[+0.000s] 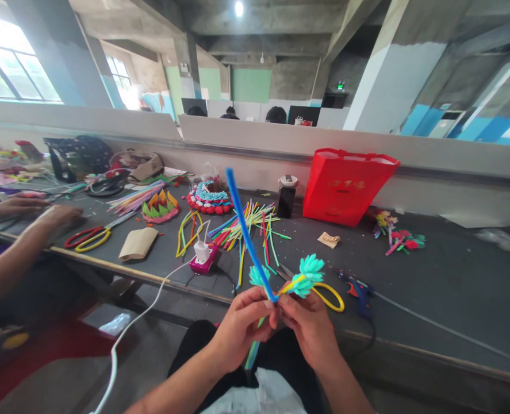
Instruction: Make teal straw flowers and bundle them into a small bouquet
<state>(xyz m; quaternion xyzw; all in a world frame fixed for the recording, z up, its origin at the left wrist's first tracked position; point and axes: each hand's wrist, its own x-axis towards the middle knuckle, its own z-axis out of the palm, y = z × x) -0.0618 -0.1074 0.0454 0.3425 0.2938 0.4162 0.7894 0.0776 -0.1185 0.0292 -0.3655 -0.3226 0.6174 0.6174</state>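
My left hand (246, 322) and my right hand (309, 325) meet over my lap at the table's front edge. Between their pinched fingers is a bent blue pipe cleaner (248, 236), its long end slanting up and left. My right hand also grips a yellow stem carrying turquoise pipe-cleaner flowers (309, 276). Another turquoise flower (259, 276) rises behind my left fingers, and a pale green stem (252, 353) hangs below that hand. My fingers hide where the stems join. Just behind my right hand lie scissors with a yellow handle (332, 297).
A glue gun (360, 293) with its stick lies right. Loose pipe cleaners (250, 224), a pink power strip (205, 259) and red-and-yellow scissors (91, 237) spread leftward. A red bag (345, 187) and a dark cup (287, 198) stand behind. A co-worker's hands (60, 218) rest at left.
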